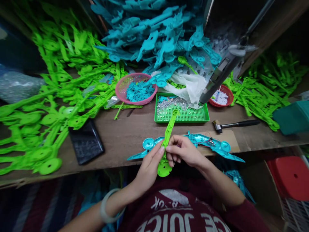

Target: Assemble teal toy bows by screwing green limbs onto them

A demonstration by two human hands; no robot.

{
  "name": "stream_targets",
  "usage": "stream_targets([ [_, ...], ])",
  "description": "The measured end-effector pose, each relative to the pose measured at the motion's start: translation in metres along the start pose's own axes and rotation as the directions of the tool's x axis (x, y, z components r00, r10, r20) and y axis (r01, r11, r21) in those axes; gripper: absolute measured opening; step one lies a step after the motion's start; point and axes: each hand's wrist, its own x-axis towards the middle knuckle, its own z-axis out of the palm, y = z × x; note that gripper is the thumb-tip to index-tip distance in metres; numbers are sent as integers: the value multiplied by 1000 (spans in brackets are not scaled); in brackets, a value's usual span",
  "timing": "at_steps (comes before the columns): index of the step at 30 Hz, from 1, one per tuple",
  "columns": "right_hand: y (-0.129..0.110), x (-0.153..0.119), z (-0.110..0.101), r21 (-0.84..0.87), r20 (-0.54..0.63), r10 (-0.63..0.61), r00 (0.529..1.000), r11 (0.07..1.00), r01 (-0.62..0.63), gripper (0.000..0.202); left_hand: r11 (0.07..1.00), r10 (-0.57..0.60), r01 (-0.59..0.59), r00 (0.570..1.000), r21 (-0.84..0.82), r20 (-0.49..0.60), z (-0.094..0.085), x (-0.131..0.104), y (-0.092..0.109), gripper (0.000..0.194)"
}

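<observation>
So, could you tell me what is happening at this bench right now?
A person is holding a green plastic piece with both hands: the left hand near its round end, the right hand pinching its middle. It sits over a blue plastic piece lying on the wooden bench. Behind are a green tray of small metal bits, a pink basket of blue scraps and a hammer. Heaps of green and blue parts surround the bench.
</observation>
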Motion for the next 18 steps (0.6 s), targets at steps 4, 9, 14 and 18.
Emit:
stream_targets([
  [4,0,-1,0,-14,5,-7,1000,1000,7,42,990,-89,81,994,-114,-66,3,0,-2,62],
  [9,1,-1,1,-10,28,0,1000,1000,1,44,963,-152,135,987,-234,-55,10,-4,7,63],
  [14,6,-1,-1,-59,69,-36,997,997,40,43,975,-63,49,996,-216,-61,16,-6,14,50],
  [18,4,-8,-15,-501,49,-376,925,792,348,22,987,27,-38,997,-154,-70,9,1,17,39],
])
